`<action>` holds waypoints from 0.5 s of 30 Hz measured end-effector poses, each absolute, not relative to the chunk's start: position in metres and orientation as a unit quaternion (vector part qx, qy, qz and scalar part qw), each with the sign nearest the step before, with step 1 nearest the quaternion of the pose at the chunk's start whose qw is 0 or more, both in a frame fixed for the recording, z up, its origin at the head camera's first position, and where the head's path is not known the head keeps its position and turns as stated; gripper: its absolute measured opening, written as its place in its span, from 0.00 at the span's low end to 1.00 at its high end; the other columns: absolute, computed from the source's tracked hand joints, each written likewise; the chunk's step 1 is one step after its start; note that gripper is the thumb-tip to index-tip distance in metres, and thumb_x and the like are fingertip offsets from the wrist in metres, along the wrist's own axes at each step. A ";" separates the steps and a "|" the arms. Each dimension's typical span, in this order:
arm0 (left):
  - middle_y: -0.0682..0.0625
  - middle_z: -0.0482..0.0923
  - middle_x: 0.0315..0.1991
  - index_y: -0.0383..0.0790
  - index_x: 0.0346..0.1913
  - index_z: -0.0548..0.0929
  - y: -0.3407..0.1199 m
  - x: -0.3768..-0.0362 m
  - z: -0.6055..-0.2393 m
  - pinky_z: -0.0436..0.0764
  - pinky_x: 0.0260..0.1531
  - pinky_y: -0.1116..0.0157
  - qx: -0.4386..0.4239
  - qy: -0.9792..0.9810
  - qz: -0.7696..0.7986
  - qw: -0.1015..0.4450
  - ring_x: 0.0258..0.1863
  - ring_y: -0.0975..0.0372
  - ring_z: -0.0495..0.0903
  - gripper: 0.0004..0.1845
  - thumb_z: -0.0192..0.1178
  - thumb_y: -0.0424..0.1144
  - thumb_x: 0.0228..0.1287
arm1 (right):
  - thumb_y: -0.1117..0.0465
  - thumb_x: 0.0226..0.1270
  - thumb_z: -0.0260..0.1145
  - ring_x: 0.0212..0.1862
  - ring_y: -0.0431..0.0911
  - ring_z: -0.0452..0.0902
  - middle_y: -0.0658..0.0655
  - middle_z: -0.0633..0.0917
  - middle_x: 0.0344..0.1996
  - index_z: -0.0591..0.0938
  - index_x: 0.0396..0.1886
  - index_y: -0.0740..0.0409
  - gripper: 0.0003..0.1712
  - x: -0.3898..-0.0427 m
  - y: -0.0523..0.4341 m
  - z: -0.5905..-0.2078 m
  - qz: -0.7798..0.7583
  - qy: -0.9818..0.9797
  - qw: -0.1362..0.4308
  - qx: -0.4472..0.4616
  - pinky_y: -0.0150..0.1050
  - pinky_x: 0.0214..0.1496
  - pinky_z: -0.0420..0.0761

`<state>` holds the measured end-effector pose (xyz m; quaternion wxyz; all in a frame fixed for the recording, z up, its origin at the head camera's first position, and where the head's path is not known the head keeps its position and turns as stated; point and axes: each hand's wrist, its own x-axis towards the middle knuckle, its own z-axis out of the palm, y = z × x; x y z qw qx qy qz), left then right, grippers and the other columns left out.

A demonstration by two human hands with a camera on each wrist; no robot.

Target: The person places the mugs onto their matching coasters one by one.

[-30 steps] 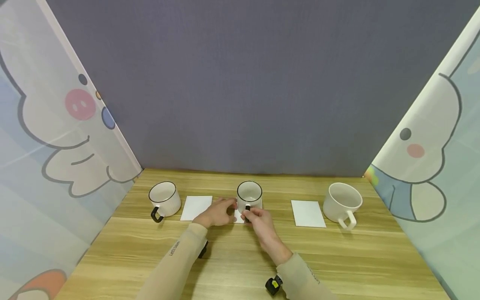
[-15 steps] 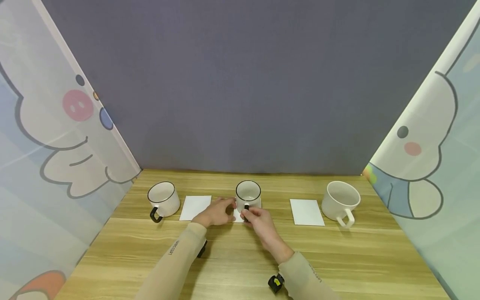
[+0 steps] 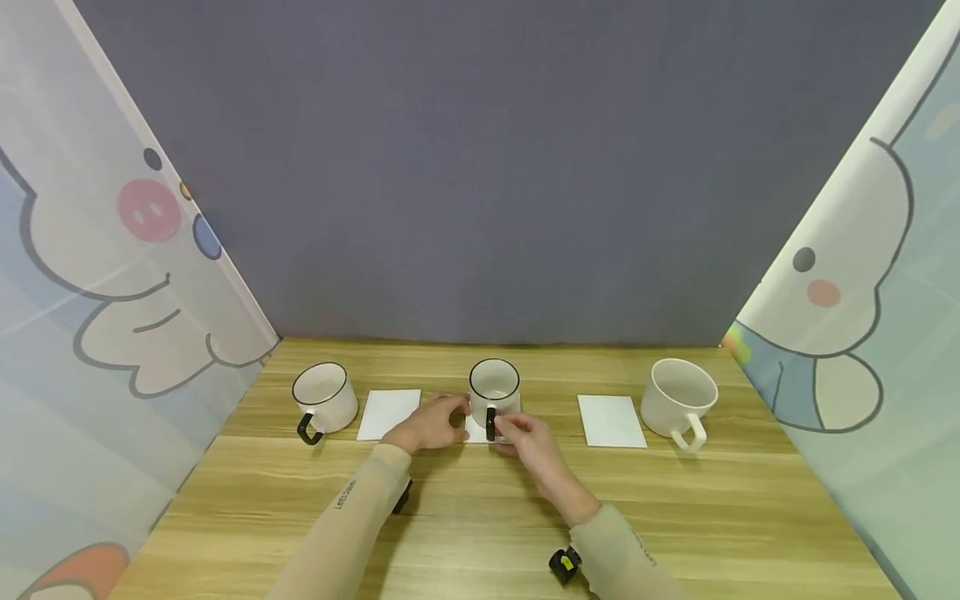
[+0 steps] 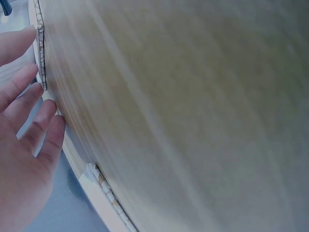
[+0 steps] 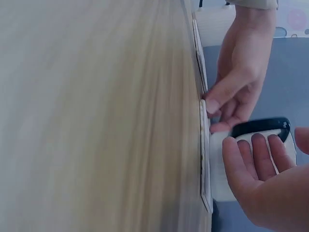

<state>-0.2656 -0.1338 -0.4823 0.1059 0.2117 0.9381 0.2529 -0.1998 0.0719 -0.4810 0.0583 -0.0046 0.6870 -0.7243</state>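
Note:
A white mug [image 3: 495,386] with a black rim and black handle [image 3: 491,423] stands on a white coaster [image 3: 474,431] at the table's middle. My left hand [image 3: 448,417] lies at the mug's left, and its fingertips [image 5: 211,105] press on the coaster's edge. My right hand [image 3: 514,428] sits just right of the handle. Its fingers [image 5: 251,157] are stretched beside the mug's body [image 5: 219,174], with the handle [image 5: 258,126] free past the fingertips. In the left wrist view my left fingers [image 4: 29,104] lie fairly straight against a coaster's edge [image 4: 40,58].
A second black-rimmed mug [image 3: 324,397] stands at the left beside a bare white coaster [image 3: 388,413]. At the right lie another coaster [image 3: 611,421] and a plain white mug [image 3: 678,400]. The wooden table [image 3: 480,517] is walled by a grey backdrop and cartoon curtains.
My right hand has let go of the black handle and slid a little to the right, so the handle now shows. The left hand and the mug have stayed in place.

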 end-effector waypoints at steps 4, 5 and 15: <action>0.48 0.71 0.72 0.48 0.47 0.80 -0.134 -0.265 -0.482 0.69 0.66 0.43 0.212 0.937 0.259 0.104 0.69 0.47 0.67 0.15 0.71 0.41 0.59 | 0.64 0.75 0.63 0.48 0.54 0.82 0.69 0.84 0.44 0.81 0.49 0.77 0.17 -0.199 0.083 -0.479 -0.716 0.696 0.057 -0.005 0.55 0.56 0.83; 0.48 0.71 0.72 0.48 0.47 0.80 -0.134 -0.265 -0.482 0.69 0.66 0.44 0.211 0.936 0.260 0.105 0.69 0.47 0.67 0.15 0.71 0.41 0.59 | 0.64 0.75 0.63 0.48 0.55 0.82 0.70 0.84 0.44 0.81 0.48 0.78 0.16 -0.199 0.086 -0.477 -0.711 0.701 0.054 -0.006 0.56 0.55 0.83; 0.50 0.69 0.73 0.49 0.48 0.79 -0.135 -0.266 -0.483 0.68 0.67 0.43 0.206 0.936 0.264 0.112 0.70 0.47 0.65 0.14 0.71 0.41 0.61 | 0.64 0.74 0.64 0.47 0.59 0.83 0.65 0.86 0.39 0.83 0.47 0.76 0.15 -0.196 0.115 -0.452 -0.647 0.761 0.035 -0.024 0.53 0.52 0.85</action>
